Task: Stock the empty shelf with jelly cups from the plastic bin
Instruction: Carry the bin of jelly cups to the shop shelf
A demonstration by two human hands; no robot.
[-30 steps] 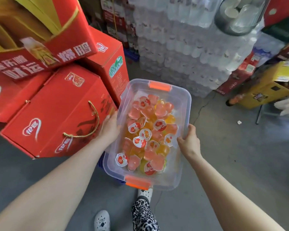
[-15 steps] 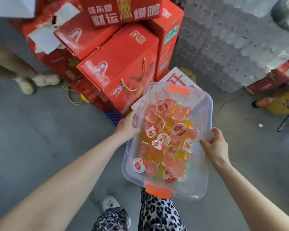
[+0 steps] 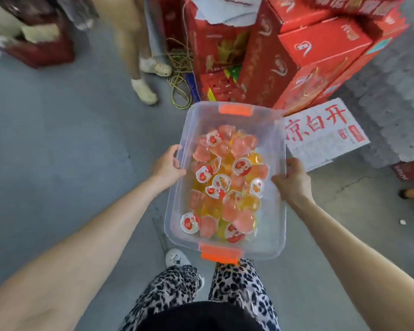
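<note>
I carry a clear plastic bin (image 3: 276, 225) with orange end clips in front of my waist, above the floor. Several pink and orange jelly cups (image 3: 225, 180) with white fruit-printed lids lie heaped inside it. My left hand (image 3: 167, 163) grips the bin's left rim. My right hand (image 3: 293, 179) grips the right rim. No shelf is in view.
Stacked red gift cartons (image 3: 304, 56) rise just beyond the bin. A white sign with red characters (image 3: 325, 132) leans at their foot. Another person's legs in pale clogs (image 3: 144, 89) stand at upper left beside a tangle of yellow cord (image 3: 179, 75). Grey concrete floor (image 3: 58, 151) spreads to the left.
My view has swung left while both hands keep hold of the bin. The red cartons have slid to the upper right, and another person's legs have come into view.
</note>
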